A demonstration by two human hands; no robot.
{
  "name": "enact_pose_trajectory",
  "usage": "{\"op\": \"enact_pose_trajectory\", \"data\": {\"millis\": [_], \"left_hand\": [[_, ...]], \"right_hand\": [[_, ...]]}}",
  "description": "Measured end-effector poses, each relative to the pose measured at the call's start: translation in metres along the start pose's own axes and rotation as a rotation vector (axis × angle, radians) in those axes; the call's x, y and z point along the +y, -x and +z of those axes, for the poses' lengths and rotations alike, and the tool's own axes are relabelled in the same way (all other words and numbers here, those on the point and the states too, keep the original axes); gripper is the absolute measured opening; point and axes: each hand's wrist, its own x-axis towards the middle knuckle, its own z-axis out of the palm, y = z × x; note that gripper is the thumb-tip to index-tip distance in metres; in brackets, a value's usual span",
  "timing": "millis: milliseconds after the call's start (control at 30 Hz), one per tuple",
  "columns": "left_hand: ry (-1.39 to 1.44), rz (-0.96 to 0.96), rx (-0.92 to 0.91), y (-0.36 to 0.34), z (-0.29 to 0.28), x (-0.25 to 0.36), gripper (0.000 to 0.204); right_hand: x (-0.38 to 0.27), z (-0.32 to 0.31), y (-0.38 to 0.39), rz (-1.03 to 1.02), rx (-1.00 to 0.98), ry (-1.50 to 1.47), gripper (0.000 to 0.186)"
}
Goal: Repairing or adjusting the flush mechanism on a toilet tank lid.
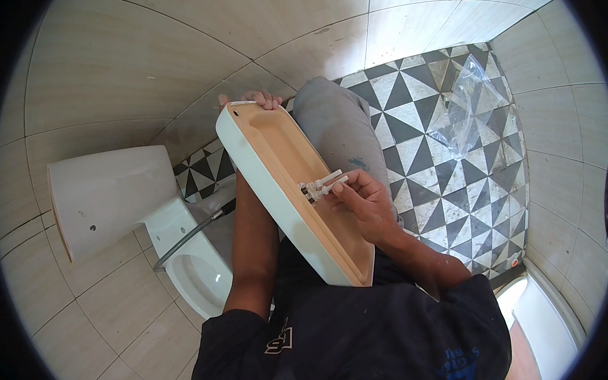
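Pinching the fitting [312,191] with our right hand [367,202], left hand [260,99] gripping the lid [285,184] far-side; probably heavy, brittle, grab both ends.

White lid [282,189], tan and hollow inside, slants across the frame's centre; a pale two-pronged fitting [313,190] juts rightward midway along it.

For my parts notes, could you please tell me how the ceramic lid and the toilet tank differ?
The ceramic lid is shallow; the toilet tank is a deeper box. The lid shows its tan, hollowed inner side; the tank shows mainly its white outside. The lid is being held; the tank is untouched. Both have white outer walls.
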Motion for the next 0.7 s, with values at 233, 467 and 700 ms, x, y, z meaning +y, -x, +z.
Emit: {"op": "enact_pose_trajectory", "data": {"millis": [233,467,700], "left_hand": [[-0.016,0.015,-0.008,0.004,-0.001,0.006,0.084],[0.006,0.022,0.071,0.004,0.009,0.001,0.084],[0.017,0.027,0.078,0.003,0.001,0.002,0.086]], "right_hand": [[-0.012,0.007,0.0,0.007,-0.044,0.119,0.014],[-0.01,0.005,-0.004,-0.023,-0.005,0.185,0.015],[-0.012,0.011,-0.004,-0.033,-0.009,0.181,0.011]]}}
